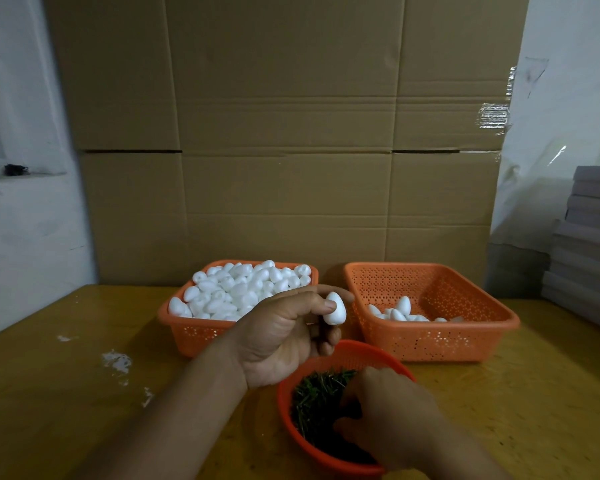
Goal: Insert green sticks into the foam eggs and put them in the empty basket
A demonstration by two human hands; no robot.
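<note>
Pinched in the left hand's (284, 337) grip was a stickless foam egg (334, 308); the right hand (388, 410) was dug into the green sticks (317, 393), its grip unreadable. Few finished eggs (400, 311) were seen in the right basket (465, 336); the left basket (194, 332) was left heaped.

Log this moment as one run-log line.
left hand: holds foam egg | right hand: in green sticks bowl | stick: not inserted
</note>
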